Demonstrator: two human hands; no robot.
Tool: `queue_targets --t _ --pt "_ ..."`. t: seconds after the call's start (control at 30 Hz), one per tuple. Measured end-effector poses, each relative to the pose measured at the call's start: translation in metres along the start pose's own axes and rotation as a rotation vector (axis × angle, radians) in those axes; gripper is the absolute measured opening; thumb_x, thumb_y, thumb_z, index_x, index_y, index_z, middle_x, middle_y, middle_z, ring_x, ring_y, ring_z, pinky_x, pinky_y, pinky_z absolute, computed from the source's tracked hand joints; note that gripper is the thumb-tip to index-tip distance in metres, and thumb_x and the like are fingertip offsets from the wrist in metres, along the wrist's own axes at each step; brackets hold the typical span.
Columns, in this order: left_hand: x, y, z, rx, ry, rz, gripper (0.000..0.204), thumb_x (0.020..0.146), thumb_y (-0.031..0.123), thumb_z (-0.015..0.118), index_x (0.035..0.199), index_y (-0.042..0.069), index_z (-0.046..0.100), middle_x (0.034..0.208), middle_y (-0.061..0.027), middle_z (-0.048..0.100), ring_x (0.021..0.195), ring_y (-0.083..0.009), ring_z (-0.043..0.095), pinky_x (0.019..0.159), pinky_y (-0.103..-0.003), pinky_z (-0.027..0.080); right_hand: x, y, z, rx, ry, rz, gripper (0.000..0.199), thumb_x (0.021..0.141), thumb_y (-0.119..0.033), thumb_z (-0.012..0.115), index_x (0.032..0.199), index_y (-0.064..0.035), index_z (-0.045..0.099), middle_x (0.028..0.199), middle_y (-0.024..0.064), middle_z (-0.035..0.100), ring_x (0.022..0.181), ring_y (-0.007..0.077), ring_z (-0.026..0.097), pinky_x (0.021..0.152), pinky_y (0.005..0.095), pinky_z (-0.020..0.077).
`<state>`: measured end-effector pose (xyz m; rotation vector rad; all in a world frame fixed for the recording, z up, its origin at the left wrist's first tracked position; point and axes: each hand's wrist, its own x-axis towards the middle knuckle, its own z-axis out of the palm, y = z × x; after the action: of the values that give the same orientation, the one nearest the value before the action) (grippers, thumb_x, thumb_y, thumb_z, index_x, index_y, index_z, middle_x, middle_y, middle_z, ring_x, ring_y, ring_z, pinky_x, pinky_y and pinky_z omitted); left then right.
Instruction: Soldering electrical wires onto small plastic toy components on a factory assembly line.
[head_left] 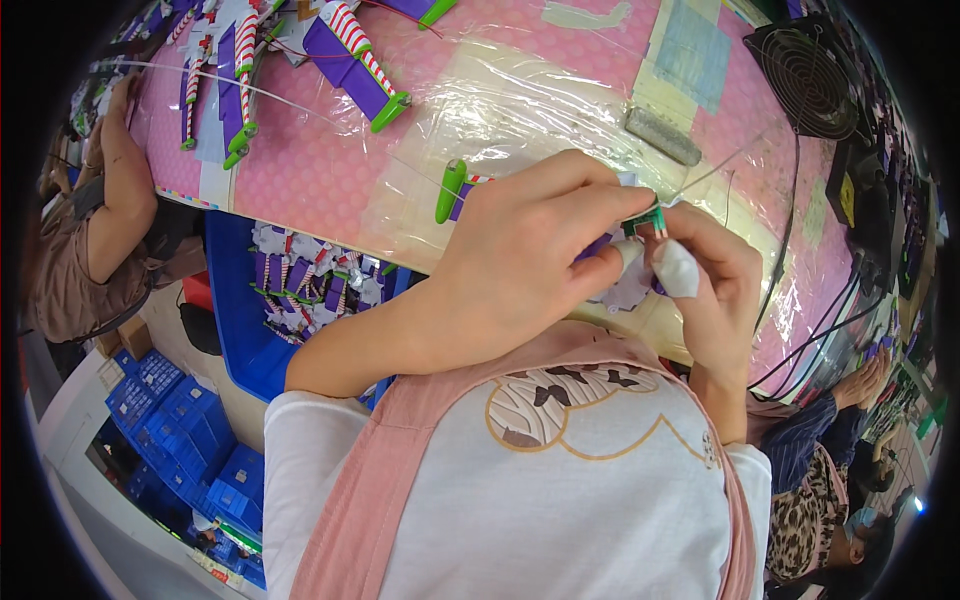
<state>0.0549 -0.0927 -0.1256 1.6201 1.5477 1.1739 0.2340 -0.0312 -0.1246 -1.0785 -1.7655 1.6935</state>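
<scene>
My left hand [535,245] reaches across the table's near edge, thumb and forefinger closed on a small green circuit board [643,222]. From the other side my right hand [715,275] meets it, fingers pinched at the board's edge, where short thin wires show. White covers wrap some of my fingertips, including the right thumb [676,270]. Under my hands lies a white and purple toy wing piece, mostly hidden; its green tip [451,192] sticks out left of my left hand. A pale thin wire [715,163] runs up from my fingers.
Several purple, striped toy wings [345,60] lie at the far left of the pink table [290,190]. A grey bar [662,136] and black fan [805,80] are at the far right, with black cables [795,200]. A blue bin [235,330] holds more wings. Other people sit on both sides.
</scene>
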Motion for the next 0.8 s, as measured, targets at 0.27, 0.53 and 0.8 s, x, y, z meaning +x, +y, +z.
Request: queue_targets --t 0.27,0.53,0.8 --pt "0.009 -0.009 0.006 -0.038 0.051 -0.089 0.029 0.068 -0.003 0.066 0.096 0.004 0.068 0.084 -0.009 0.064 0.061 -0.0167 0.06 0.053 -0.026 0.046 -0.001 0.0 0.024 -0.406 0.258 -0.026 0.015 0.088 -0.011 0.059 0.089 0.0037 0.064 0.065 0.008 0.057 0.052 0.0123 0.05 0.05 0.0259 0.0399" --pt "0.002 -0.006 0.009 0.282 0.099 0.256 0.022 0.068 -0.007 0.063 0.089 0.0 0.064 0.08 -0.0123 0.061 0.065 -0.0225 0.06 0.054 -0.027 0.048 0.015 -0.01 0.013 0.157 0.055 0.303 0.033 0.096 -0.029 0.047 0.088 0.0008 0.059 0.062 0.0001 0.054 0.05 0.0063 0.043 0.046 0.0223 0.0339" --pt "0.013 -0.008 0.003 -0.192 -0.046 -0.337 0.009 0.084 0.001 0.062 0.093 -0.003 0.062 0.077 0.0005 0.06 0.064 -0.0016 0.051 0.056 -0.017 0.041 -0.01 0.034 -0.046 -0.784 0.246 -0.079 0.025 0.089 -0.02 0.06 0.081 0.0035 0.065 0.066 0.0034 0.058 0.057 0.0103 0.05 0.053 0.0223 0.0388"
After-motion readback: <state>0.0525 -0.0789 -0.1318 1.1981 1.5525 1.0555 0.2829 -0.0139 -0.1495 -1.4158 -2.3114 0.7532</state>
